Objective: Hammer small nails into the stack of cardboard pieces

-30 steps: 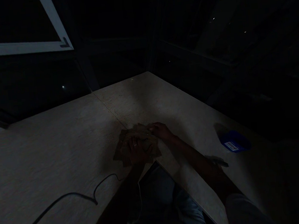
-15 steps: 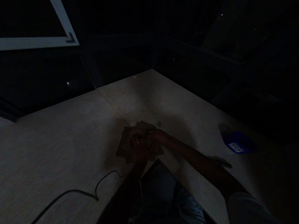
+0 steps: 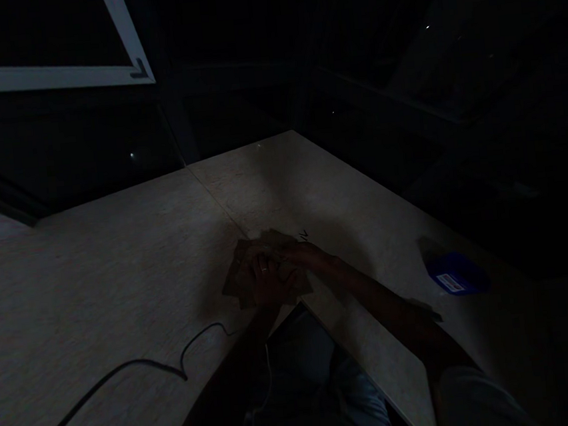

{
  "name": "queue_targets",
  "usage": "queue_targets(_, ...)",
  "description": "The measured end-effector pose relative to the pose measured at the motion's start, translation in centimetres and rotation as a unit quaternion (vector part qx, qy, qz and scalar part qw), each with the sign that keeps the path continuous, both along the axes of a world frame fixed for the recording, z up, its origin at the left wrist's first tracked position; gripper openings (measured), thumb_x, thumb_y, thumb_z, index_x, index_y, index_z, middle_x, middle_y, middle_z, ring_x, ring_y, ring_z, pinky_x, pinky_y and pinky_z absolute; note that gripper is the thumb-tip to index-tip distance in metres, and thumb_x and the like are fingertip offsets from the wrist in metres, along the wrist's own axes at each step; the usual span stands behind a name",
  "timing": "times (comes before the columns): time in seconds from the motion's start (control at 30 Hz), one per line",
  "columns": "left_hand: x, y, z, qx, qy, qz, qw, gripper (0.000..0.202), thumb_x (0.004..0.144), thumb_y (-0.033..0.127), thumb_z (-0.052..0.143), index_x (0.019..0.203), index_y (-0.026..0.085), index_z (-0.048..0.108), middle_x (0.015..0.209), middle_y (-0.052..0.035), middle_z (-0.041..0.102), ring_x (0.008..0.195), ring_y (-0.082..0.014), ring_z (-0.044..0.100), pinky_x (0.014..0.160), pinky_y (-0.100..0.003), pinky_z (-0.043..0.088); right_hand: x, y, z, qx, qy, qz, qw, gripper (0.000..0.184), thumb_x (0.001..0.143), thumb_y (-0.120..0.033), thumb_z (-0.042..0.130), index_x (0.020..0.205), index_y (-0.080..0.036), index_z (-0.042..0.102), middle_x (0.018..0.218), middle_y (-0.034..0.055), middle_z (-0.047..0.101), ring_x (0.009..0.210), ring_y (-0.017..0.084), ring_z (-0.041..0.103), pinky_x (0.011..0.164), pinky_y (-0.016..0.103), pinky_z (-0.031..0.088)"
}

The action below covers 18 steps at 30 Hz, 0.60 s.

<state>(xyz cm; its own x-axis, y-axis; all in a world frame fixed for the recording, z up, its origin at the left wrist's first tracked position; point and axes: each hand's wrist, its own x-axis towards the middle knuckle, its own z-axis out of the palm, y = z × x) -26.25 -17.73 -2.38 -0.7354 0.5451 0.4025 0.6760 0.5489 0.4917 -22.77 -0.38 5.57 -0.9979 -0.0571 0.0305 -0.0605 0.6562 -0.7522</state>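
In the head view a brown, jagged-edged flat piece (image 3: 233, 285) lies on the pale table, like overlapping sheets; its material is too dark to make out. My left hand (image 3: 268, 281), with a ring on one finger, presses down on it with fingers spread. My right hand (image 3: 303, 255) reaches in from the right, low over the same piece, close to the left fingertips. Its fingers are lost in the dark, and whether they hold anything is not visible. Just beyond it lie small dark thin bits (image 3: 303, 235).
A blue container (image 3: 458, 273) with a white label stands at the right. A dark slim object (image 3: 426, 310) lies partly behind my right forearm. A dark cable (image 3: 122, 366) crosses the left of the table (image 3: 157, 252). Dark window panes and a pale frame (image 3: 50, 76) rise behind.
My right hand has shifted slightly and sits lower against the brown piece. My left hand stays about where it was, its thumb more spread. The view has moved a little.
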Motion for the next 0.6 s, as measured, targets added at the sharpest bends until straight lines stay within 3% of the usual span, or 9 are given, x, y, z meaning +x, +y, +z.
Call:
queue_targets(0.17, 0.0, 0.0, -0.1, -0.001, 0.030, 0.011, 0.999, 0.077, 0.084, 0.071, 0.052, 0.135, 0.013, 0.053, 0.141, -0.0239, 0.055, 0.139, -0.0436, 0.039, 0.117, -0.067, 0.017, -0.1, -0.4, 0.3, -0.012, 0.002, 0.030, 0.999, 0.038, 0.090, -0.012, 0.058, 0.121, -0.029, 0.071, 0.127, 0.0012, 0.071, 0.117, 0.019, 0.065, 0.106, 0.035, 0.048)
queue_targets(0.27, 0.0, 0.1, 0.1, -0.004, 0.026, 0.009, 1.000, 0.076, 0.083, 0.071, 0.054, 0.131, 0.012, 0.056, 0.140, -0.0239, 0.055, 0.139, -0.0439, 0.040, 0.118, -0.067, 0.017, -0.4, -0.5, 0.2, -0.022, 0.012, 0.009, 1.000, 0.038, 0.086, -0.015, 0.064, 0.121, -0.028, 0.071, 0.128, 0.0015, 0.070, 0.117, 0.020, 0.065, 0.105, 0.035, 0.049)
queue_targets(0.43, -0.1, 0.0, 0.7, -0.013, 0.025, 0.010, 1.000, 0.074, 0.083, 0.073, 0.053, 0.126, 0.013, 0.058, 0.139, -0.0238, 0.055, 0.139, -0.0429, 0.040, 0.118, -0.065, 0.019, -1.6, 2.5, -0.4, -0.032, 0.041, -0.131, 0.990, 0.044, 0.084, -0.023, 0.070, 0.128, -0.024, 0.067, 0.105, 0.0046, 0.078, 0.099, 0.023, 0.073, 0.094, 0.036, 0.054)
queue_targets(0.6, -0.2, 0.0, 0.4, -0.016, 0.035, 0.008, 0.999, 0.070, 0.084, 0.069, 0.055, 0.125, 0.013, 0.059, 0.140, -0.0245, 0.055, 0.139, -0.0421, 0.040, 0.118, -0.065, 0.019, -2.9, 6.8, -2.1, -0.040, 0.052, -0.292, 0.954, 0.036, 0.087, -0.033, 0.069, 0.119, -0.015, 0.067, 0.091, 0.0098, 0.078, 0.085, 0.023, 0.074, 0.078, 0.035, 0.058)
